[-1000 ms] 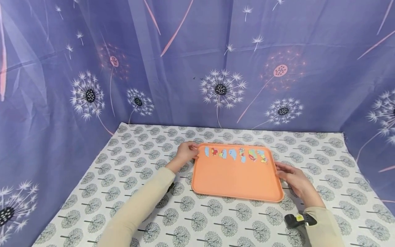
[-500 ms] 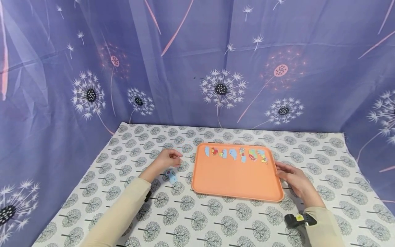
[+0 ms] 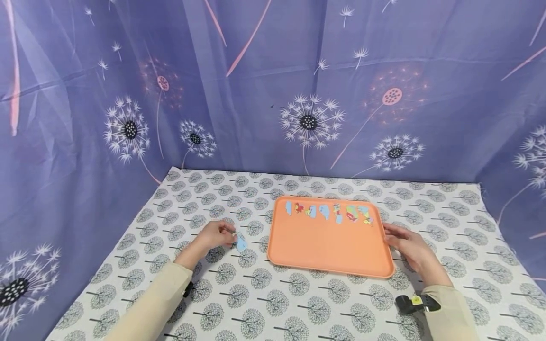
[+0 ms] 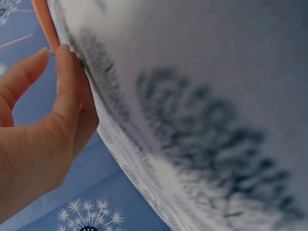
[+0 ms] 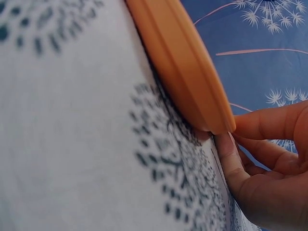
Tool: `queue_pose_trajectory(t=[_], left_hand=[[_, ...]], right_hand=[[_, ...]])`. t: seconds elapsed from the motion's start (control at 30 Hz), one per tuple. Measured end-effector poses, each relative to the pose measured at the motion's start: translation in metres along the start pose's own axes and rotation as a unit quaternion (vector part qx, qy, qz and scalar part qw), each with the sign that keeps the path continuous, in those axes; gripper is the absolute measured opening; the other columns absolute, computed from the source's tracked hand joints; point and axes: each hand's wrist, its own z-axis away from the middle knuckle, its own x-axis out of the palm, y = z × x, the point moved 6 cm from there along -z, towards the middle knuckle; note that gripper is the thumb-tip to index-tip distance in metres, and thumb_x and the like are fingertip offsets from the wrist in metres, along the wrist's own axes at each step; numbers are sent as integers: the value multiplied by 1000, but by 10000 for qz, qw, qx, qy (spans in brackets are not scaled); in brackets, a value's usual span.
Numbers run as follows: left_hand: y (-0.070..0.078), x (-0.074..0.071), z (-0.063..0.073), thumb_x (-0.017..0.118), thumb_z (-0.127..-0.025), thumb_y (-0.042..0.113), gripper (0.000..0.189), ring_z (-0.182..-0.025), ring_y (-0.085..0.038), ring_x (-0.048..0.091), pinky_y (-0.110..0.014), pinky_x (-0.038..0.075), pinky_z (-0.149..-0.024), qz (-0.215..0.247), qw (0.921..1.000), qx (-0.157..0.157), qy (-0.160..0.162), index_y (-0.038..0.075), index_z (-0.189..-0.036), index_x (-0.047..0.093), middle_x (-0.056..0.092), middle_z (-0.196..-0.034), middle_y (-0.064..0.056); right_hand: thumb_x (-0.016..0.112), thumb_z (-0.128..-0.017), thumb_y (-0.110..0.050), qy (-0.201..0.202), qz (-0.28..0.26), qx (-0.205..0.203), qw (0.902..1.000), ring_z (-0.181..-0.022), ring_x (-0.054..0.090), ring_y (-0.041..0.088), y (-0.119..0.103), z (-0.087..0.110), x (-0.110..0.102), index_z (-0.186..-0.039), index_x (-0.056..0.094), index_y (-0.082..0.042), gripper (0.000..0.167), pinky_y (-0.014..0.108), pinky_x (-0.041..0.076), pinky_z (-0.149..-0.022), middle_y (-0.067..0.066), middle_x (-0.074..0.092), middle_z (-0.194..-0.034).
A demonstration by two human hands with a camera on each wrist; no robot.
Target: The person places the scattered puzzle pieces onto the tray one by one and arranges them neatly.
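My left hand (image 3: 215, 235) is low over the cloth left of the tray, its fingertips right at the edge of a light blue puzzle piece (image 3: 241, 242) lying there. In the left wrist view the thumb (image 4: 30, 72) and fingers of that hand are slightly apart, with nothing visible between them. At the right side of the orange tray (image 3: 328, 246), my right hand (image 3: 411, 246) grips the rim; the right wrist view has its thumb and fingers at the tray's edge (image 5: 192, 72). Several coloured puzzle pieces (image 3: 324, 211) lie in a row along the tray's far side.
A white tablecloth (image 3: 298, 308) with grey tree prints covers the table. Behind and at the sides hangs a purple curtain (image 3: 256, 118) with dandelion prints, meeting the table's far edge. A black wrist strap (image 3: 415, 303) is on the right arm.
My left hand has let go of the tray's left rim and moved left and nearer to the blue puzzle piece, which its arm hid before. The right hand stays at the tray.
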Motion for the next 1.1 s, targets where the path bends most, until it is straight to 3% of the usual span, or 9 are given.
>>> queue_pose_trajectory(t=[0.17, 0.37, 0.57, 0.73, 0.9, 1.1], left_hand=[[-3, 3, 2, 76, -81, 8, 39, -69, -19, 66, -40, 58, -81, -331, 9993, -178, 92, -4, -114, 58, 57, -81, -8], [0, 5, 2, 82, -74, 11, 41, -70, -18, 58, -31, 52, -65, -945, 9947, -68, 405, -1, -105, 58, 57, -84, -8], [7, 9, 5, 82, -72, 8, 38, -69, -21, 52, -27, 46, -54, -1295, 9904, 90, 467, -1, -97, 55, 55, -82, -10], [8, 10, 4, 82, -71, 7, 37, -67, -20, 51, -26, 45, -53, -1407, 9888, 192, 450, 0, -95, 54, 54, -79, -8], [8, 11, 1, 82, -69, 4, 39, -67, -19, 50, -26, 44, -54, -1361, 9889, 381, 450, 2, -94, 53, 53, -78, -7], [9, 15, 1, 81, -69, 0, 41, -64, -17, 50, -24, 44, -53, -1142, 9912, 491, 460, 3, -98, 52, 54, -76, -5]], right_hand=[[55, -97, -17, 8, 72, 28, 10000, -101, 54, 1, -1, 1, 1, -148, 28, 3, 61, 38, 47, -104, 29, 41, -142], [55, -97, -16, 20, 116, 26, 9999, -102, 54, 2, 0, -1, 1, -148, 28, 4, 61, 34, 49, -102, 29, 41, -141], [55, -97, -16, 31, 81, 85, 9999, -115, 54, 21, 2, -1, 1, -148, 27, 3, 61, 44, 43, -107, 29, 40, -142], [55, -97, -15, 13, 13, 107, 9999, -123, 48, 34, 2, 0, 2, -149, 26, 3, 62, 50, 38, -110, 29, 38, -143], [56, -96, -16, -7, -56, 75, 10000, -118, 52, 27, 1, 1, 1, -148, 27, 3, 63, 53, 35, -111, 29, 39, -142], [57, -97, -16, -23, -36, 80, 10000, -103, 54, 5, 0, 1, 1, -148, 27, 3, 63, 50, 38, -110, 28, 40, -141]])
